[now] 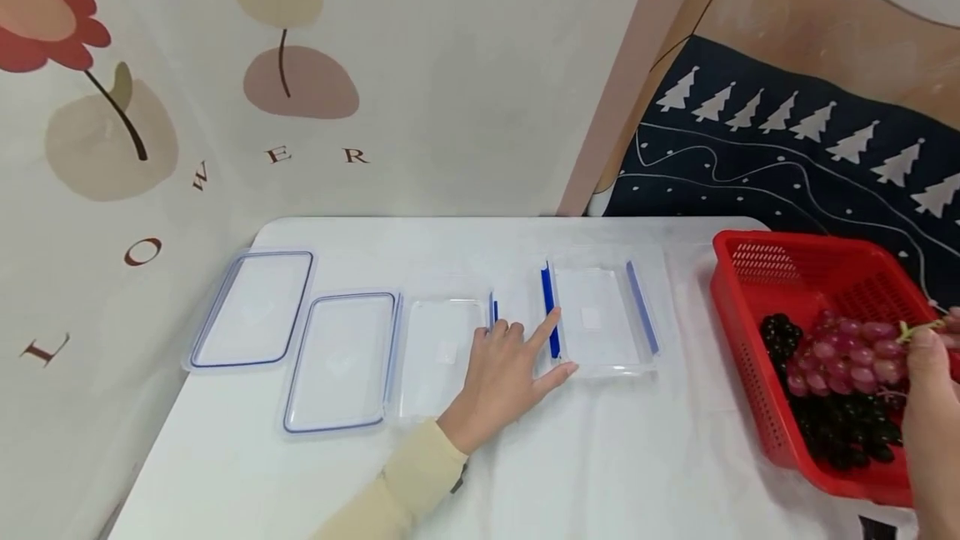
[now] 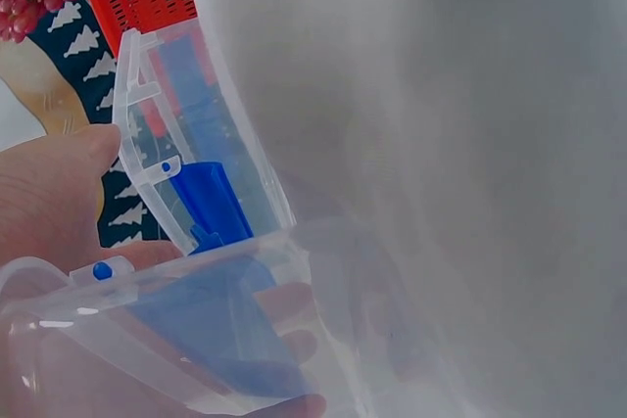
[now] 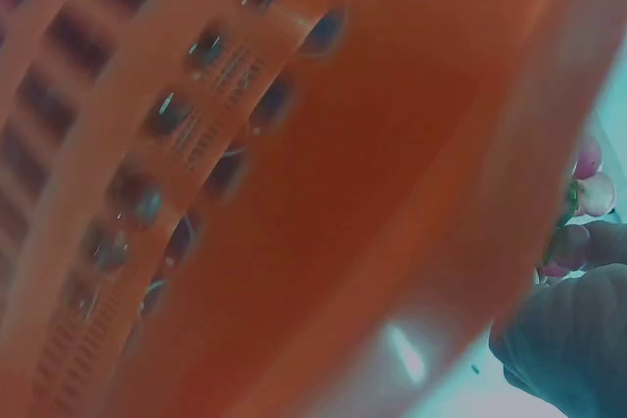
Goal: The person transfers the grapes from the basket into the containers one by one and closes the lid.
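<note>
At the right edge of the head view, my right hand (image 1: 932,440) pinches the green stem of a bunch of red grapes (image 1: 847,357). The bunch hangs in the red basket (image 1: 757,407), over dark grapes (image 1: 843,432). My left hand (image 1: 502,373) lies between two clear plastic containers with its fingers spread. Its index finger and thumb reach the blue-clipped side of the right container (image 1: 600,286); the other fingers lie by the right side of the left container (image 1: 427,357). In the left wrist view, the thumb (image 2: 103,149) is at the container's rim.
Two clear lids with blue seals, a far one (image 1: 251,311) and a nearer one (image 1: 341,365), lie on the white table (image 1: 600,457) at left. Printed cloths (image 1: 450,65) hang behind the table. Slotted basket walls (image 3: 323,222) fill most of the right wrist view.
</note>
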`<action>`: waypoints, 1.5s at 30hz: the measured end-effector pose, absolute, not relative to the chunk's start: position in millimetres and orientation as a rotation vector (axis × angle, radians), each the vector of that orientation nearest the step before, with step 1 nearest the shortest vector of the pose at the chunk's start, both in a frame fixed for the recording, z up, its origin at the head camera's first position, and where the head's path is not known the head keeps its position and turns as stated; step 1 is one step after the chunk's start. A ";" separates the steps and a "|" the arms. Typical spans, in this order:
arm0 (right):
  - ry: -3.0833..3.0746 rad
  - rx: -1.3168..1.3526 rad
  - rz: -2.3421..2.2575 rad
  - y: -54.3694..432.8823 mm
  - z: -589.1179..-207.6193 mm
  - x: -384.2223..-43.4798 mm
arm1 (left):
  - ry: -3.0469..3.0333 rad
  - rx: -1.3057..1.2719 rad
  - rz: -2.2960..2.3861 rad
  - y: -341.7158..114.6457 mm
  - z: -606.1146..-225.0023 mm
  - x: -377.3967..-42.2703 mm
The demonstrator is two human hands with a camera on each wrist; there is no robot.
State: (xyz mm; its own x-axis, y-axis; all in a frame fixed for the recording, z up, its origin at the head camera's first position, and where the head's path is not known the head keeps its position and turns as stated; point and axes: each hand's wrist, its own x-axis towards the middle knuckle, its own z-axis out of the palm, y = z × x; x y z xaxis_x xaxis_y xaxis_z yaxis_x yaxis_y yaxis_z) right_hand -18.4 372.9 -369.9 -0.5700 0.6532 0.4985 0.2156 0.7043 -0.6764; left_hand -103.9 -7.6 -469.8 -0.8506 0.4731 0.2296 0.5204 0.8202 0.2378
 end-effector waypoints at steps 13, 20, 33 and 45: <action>-1.963 -0.187 1.003 333.0 -372.2 -40.6 | -2.862 -0.775 -0.442 -9.8 -470.2 -103.8; -1.865 -0.027 1.185 300.9 -368.3 -59.2 | -2.842 -0.753 -0.459 -10.3 -468.8 -103.8; -1.948 0.131 1.267 250.7 -388.1 -85.1 | -2.859 -0.756 -0.488 -5.4 -468.3 -105.1; -1.991 0.219 1.464 210.9 -423.1 -92.2 | -2.880 -0.762 -0.467 -6.0 -468.2 -104.9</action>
State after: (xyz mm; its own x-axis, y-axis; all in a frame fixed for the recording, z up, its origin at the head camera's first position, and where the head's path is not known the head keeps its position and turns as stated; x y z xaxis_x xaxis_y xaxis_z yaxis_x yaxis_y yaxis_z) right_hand -92.2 210.9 -423.1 -0.7758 0.2355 0.5854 -0.4887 0.3628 -0.7935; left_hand -104.9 -6.0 -468.2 -0.8649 0.4613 0.1981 0.5002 0.8251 0.2626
